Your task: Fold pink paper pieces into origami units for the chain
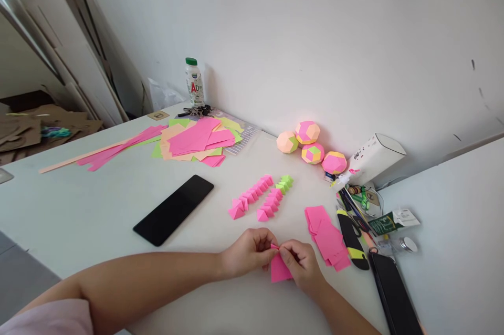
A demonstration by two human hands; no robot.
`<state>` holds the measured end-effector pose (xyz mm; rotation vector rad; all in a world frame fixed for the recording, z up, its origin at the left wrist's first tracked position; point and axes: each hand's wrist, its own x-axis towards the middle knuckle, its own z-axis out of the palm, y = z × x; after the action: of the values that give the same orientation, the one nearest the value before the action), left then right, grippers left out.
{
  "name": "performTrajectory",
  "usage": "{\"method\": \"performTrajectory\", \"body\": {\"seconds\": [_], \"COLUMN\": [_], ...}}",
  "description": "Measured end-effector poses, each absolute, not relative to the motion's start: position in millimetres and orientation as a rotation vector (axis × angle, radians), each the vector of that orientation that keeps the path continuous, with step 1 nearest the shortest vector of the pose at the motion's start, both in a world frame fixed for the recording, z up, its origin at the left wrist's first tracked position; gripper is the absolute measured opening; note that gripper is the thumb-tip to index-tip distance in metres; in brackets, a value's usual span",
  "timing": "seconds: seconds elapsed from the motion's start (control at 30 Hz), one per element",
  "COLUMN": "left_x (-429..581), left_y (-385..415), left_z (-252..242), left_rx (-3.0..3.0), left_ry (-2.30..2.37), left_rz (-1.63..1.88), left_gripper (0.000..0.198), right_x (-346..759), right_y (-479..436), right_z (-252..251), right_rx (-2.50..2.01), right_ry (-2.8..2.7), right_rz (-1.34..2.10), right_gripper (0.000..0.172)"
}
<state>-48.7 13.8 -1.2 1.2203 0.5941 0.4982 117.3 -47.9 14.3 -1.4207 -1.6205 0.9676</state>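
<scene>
Between both hands is a piece of pink paper, its upper edge pinched near the fingertips and its lower part hanging flat. My left hand is closed on the paper's upper left corner. From the other side, my right hand grips it between thumb and fingers. Beyond the hands lie two rows of folded pink paper units, with a few folded green units at the end of one row. A stack of pink paper rectangles rests to the right of my right hand.
A black phone lies left of the hands. Behind are loose coloured sheets, a white bottle and several paper balls. A yellow-black utility knife, a jar and a black case are at right.
</scene>
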Motion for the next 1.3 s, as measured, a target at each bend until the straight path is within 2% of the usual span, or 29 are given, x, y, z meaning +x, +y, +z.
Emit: {"method": "performTrajectory", "body": {"seconds": [0.5,0.83,1.13,1.3], "left_x": [-49.3,-49.6,-50.4,-50.2], "left_y": [12.0,14.9,14.2,13.2], "left_z": [4.5,8.2,3.4,6.8], "left_rx": [1.186,1.025,1.214,1.142], "left_ry": [0.634,0.601,0.584,0.61], "left_rz": [0.534,0.647,0.482,0.525], "left_gripper": [0.021,0.029,0.024,0.027], "right_x": [116.9,118.5,117.5,117.1], "right_y": [-48.8,-48.5,-47.6,-50.0], "right_z": [15.6,14.9,16.2,13.6], "right_rx": [-1.425,-1.445,-1.415,-1.417], "right_ry": [-1.593,-1.502,-1.548,-1.482], "right_rz": [1.046,1.081,1.092,1.12], "right_gripper": [0.036,0.038,0.035,0.03]}}
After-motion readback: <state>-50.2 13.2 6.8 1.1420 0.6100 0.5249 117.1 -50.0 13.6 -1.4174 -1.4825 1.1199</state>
